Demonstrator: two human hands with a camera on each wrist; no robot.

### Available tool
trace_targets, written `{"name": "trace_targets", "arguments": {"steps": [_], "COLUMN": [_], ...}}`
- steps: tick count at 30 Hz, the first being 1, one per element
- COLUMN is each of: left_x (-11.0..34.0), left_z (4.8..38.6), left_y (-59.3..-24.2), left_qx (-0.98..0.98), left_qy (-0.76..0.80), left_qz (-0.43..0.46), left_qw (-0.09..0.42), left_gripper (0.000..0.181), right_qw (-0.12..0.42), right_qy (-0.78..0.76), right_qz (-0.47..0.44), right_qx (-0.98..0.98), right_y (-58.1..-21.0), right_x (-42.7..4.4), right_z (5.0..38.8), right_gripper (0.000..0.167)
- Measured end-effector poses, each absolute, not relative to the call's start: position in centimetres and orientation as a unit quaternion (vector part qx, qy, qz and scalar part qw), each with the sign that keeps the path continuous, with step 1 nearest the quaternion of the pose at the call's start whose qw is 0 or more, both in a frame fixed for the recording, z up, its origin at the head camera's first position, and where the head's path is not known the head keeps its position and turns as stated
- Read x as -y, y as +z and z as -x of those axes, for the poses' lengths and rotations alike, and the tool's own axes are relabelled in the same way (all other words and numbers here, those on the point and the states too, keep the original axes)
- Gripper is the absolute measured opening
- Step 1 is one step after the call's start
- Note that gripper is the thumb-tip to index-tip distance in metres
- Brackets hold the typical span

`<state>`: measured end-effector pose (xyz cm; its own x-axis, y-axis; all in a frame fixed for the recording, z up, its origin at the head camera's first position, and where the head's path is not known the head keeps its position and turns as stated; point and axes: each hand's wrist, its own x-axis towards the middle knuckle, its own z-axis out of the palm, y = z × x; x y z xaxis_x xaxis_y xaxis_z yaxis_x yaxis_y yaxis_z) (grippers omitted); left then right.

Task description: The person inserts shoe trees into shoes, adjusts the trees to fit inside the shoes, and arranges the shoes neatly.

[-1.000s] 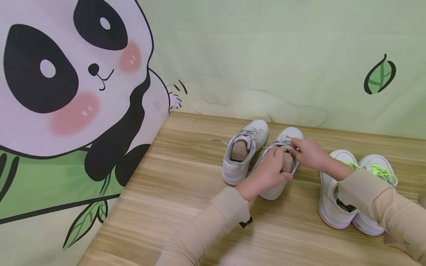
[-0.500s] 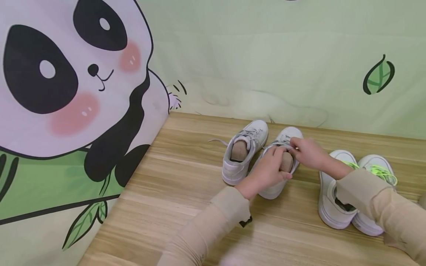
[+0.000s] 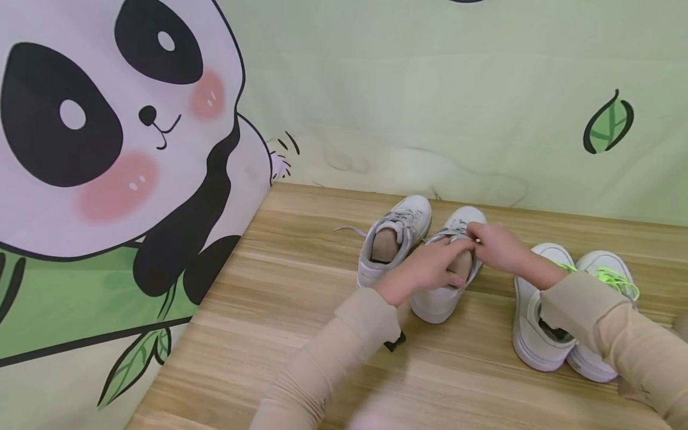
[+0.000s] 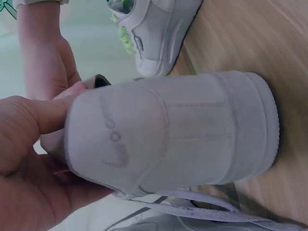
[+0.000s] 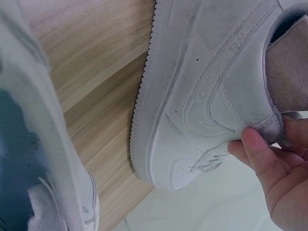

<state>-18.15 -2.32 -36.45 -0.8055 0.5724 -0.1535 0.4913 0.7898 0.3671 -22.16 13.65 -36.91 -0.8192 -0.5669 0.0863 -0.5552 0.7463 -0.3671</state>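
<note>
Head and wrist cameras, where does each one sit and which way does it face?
Head: worn on the head, looking forward and down at the handled shoe; left hand, right hand and sleeves show.
Left wrist: on that wrist, facing the shoe's heel; left hand close up, right hand beyond.
Right wrist: on that wrist, facing the shoe's side; right hand at right.
Both wrist views share the handled shoe.

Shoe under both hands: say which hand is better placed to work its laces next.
Right hand, probably: its fingertips are beside the laces; the left hand lies farther back, across the shoe.
</note>
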Motion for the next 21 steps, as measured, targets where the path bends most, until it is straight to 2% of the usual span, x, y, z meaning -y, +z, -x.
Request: {"name": "trace_targets", "arguments": {"steps": [14, 21], "left_x": [2.89, 2.96], "left_z": [18.25, 18.64], "left_y": [-37.09, -37.06], "left_qx": [-0.936, -0.93], "left_qy": [0.132, 0.18], "left_qz": [-0.314, -0.295], "left_qw": [0.086, 0.126], "left_gripper": [0.062, 0.055], "right_qw": [0.015, 0.019], "right_qy": [-0.207, -0.212], "right_qz": [0.304, 0.3], "right_qx": [-0.93, -0.93], "right_y": [-37.24, -37.19], "right_x": [-13.71, -13.82], "right_z": [22.04, 22.14], "right_gripper": [0.009, 0.01]}}
